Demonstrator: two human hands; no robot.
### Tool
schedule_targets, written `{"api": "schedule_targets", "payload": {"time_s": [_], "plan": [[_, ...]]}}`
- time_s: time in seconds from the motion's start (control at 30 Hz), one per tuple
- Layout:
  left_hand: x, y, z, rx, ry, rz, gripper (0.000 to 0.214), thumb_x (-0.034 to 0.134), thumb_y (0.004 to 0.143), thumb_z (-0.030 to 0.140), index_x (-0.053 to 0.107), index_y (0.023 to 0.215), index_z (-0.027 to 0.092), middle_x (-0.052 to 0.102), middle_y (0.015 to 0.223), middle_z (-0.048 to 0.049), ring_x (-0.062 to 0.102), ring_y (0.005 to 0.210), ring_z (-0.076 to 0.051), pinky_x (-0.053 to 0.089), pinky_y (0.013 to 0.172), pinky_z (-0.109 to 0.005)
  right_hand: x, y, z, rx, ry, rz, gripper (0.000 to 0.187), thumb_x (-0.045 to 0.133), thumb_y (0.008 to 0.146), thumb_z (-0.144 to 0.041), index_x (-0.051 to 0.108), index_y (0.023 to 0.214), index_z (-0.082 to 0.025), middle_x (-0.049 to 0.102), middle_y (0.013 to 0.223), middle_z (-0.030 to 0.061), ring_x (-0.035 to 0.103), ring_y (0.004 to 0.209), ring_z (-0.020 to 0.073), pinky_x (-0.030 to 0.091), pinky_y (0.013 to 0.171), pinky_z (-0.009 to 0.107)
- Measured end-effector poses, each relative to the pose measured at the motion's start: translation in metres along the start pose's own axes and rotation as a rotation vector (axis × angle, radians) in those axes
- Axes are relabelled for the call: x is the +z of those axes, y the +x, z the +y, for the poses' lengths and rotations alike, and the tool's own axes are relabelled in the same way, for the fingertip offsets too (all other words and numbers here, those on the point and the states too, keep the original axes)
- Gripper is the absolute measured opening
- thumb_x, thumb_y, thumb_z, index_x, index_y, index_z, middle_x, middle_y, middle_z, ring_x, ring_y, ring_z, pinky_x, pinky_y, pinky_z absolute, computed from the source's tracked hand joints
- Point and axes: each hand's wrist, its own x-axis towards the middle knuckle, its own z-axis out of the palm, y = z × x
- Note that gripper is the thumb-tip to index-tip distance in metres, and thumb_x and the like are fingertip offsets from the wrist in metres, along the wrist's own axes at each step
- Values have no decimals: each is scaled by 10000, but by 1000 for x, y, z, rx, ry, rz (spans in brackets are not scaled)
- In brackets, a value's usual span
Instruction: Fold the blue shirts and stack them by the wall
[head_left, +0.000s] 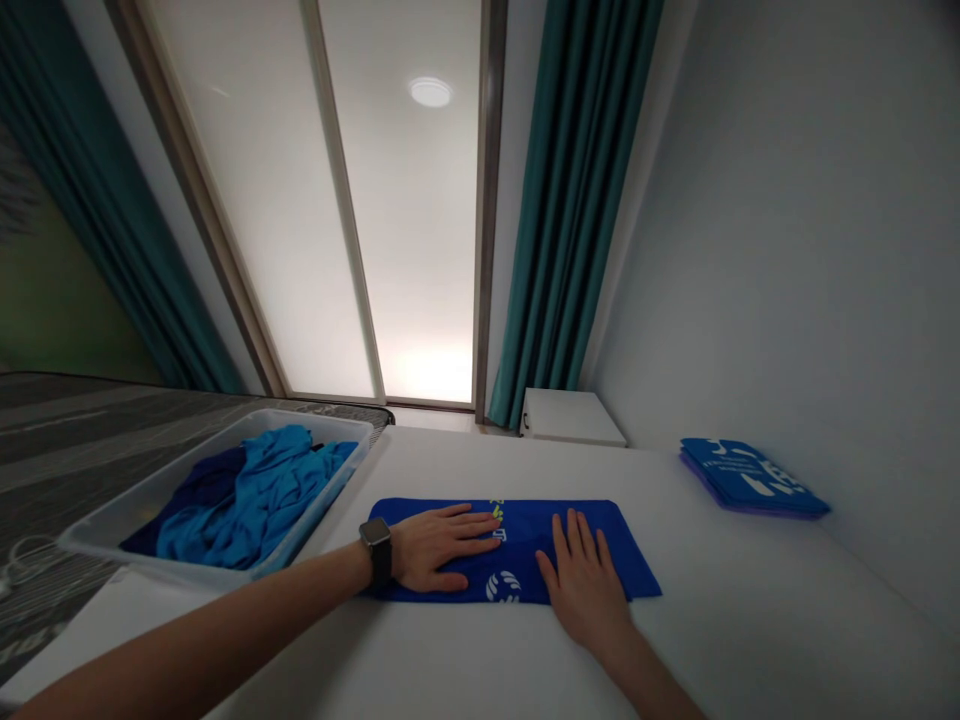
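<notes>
A dark blue folded cloth item (517,575), printed in white and yellow-green, lies as a flat wide strip on the white table (450,660). It looks like a shirt or a fabric bag; I cannot tell which. My left hand (435,548), with a black watch on its wrist, rests palm down on the left part of the strip, fingers stretched to the right. On the right part lies my right hand (585,575), palm down, fingers spread and pointing away from me. Neither hand grips anything.
At the left stands a translucent plastic bin (292,418) with crumpled blue clothes (262,490) in it. Folded blue items (750,475) are stacked by the wall at the right. Beyond the table are a white cabinet (574,418) and a teal curtain (577,200).
</notes>
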Motion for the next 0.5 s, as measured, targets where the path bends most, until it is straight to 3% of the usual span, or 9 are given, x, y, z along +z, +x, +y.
{"api": "schedule_targets", "payload": {"time_s": [0.17, 0.3, 0.5], "plan": [[1, -4, 16, -87, -67, 14, 682, 476, 943, 469, 223, 1550, 285, 191, 1612, -20, 202, 1478, -256, 128, 1220, -458, -2, 6, 10, -94, 16, -15, 739, 189, 980, -580, 320, 1511, -83, 256, 1573, 181, 176, 1473, 308, 116, 1182, 508], [5, -7, 33, -129, -135, 92, 642, 475, 960, 431, 235, 1543, 309, 225, 1600, -12, 224, 1469, -262, 128, 1221, -475, -7, 13, 18, -162, 33, -40, 723, 160, 990, -560, 304, 1517, -86, 244, 1580, 163, 176, 1475, 285, 113, 1188, 485], [-7, -7, 33, -77, -121, 115, 605, 480, 965, 379, 264, 1529, 350, 258, 1587, 19, 255, 1459, -238, 119, 1229, -435, -19, 21, 3, 50, 13, -48, 702, 253, 986, -479, 308, 1499, -3, 290, 1545, 248, 237, 1447, 362, 131, 1168, 504]]}}
